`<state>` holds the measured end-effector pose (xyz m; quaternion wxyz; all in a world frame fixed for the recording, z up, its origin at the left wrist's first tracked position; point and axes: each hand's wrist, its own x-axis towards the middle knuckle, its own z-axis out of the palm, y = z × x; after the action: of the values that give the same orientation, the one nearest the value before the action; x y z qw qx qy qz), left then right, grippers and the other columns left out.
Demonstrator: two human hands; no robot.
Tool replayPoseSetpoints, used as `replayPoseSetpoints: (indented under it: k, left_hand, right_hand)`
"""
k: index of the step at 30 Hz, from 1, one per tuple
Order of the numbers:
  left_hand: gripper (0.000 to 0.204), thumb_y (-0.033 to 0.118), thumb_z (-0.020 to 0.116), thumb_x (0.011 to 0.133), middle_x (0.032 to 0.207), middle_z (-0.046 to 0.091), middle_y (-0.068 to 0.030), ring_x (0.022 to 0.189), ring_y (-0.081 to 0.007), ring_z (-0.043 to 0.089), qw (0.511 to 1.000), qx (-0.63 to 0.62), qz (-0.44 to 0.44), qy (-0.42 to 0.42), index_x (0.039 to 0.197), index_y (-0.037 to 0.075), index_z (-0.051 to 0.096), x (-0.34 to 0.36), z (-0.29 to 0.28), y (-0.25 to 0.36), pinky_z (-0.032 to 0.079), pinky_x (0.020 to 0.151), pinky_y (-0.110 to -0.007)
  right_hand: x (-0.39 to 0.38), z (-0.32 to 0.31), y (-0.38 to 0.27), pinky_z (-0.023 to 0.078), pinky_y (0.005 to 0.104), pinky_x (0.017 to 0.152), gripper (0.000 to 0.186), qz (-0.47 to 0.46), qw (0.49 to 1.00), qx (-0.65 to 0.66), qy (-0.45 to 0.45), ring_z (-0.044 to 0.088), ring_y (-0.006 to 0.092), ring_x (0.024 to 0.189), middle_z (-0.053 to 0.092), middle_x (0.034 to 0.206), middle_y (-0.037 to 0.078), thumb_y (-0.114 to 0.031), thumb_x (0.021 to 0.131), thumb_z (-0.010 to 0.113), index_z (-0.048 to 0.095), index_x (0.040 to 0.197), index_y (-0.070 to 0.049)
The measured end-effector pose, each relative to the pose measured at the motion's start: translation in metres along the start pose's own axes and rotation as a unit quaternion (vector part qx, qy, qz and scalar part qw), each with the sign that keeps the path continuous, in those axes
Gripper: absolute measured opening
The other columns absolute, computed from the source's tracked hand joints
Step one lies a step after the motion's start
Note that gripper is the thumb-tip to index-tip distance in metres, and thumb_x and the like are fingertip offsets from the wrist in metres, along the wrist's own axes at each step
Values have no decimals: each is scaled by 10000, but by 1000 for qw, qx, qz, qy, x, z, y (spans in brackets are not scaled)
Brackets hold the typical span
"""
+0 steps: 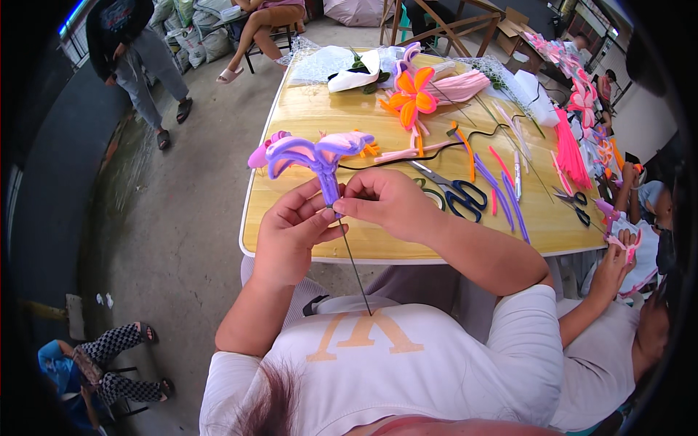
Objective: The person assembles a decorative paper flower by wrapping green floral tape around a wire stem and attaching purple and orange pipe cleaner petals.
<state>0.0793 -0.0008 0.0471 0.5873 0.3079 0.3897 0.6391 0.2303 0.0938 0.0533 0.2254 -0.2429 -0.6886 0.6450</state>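
Note:
A purple and pink fuzzy pipe-cleaner flower [316,160] is held upright over the table's front edge. My left hand [294,229] pinches the base of its purple tube, where it meets a thin dark green wire stem [350,258] reaching down toward my shirt. My right hand [385,207] grips the same base from the right, thumb near my left fingertips. Just beyond my right hand lie scissors with dark blue handles [465,200], a roll of green tape [434,198], orange, pink and purple pipe cleaners [509,203] and a black cord [480,133].
The wooden table [276,225] holds an orange flower [413,98], bubble wrap, pink bundles [573,152] and another scissors [582,214]. A co-worker's hands [618,251] work at the right. A standing person [138,80] is at upper left; a seated person [102,367] at lower left.

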Motion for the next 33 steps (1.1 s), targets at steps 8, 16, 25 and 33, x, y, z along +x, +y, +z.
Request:
replayPoseSetpoints:
  k: [8, 16, 25, 33]
  left_hand:
    - [373, -85, 465, 810, 1045, 574, -125, 910, -189, 590, 995, -79, -5, -60, 1179, -31, 457, 8, -12, -6, 547, 721, -330]
    - [267, -78, 492, 809, 957, 597, -115, 819, -183, 609, 985, -152, -3, -84, 1068, -15, 517, 10, -13, -9, 554, 693, -316]
    - [161, -37, 526, 815, 887, 603, -97, 736, -163, 612, 974, -200, -11, -101, 966, 5, 561, 15, -16, -19, 556, 653, -267]
    - [155, 2, 520, 837, 884, 610, -109, 753, -176, 621, 974, -223, -12, -47, 984, -27, 558, 16, -10, -24, 555, 630, -277]
  right_hand:
    - [1, -6, -5, 380, 189, 548, 177, 51, 994, 82, -44, 486, 45, 655, 565, 732, 1, -159, 800, 653, 592, 866, -7]
    - [1, -5, -6, 359, 182, 528, 173, 63, 995, 65, -42, 472, 46, 629, 560, 726, -2, -154, 802, 649, 597, 877, -7]
    - [0, -5, -10, 454, 199, 664, 205, -4, 997, 77, -18, 574, 87, 750, 619, 817, 54, -116, 801, 642, 599, 941, 29]
    - [-1, -5, -8, 482, 230, 700, 167, -44, 993, 108, -7, 595, 117, 769, 632, 835, 84, -72, 806, 625, 608, 925, 44]
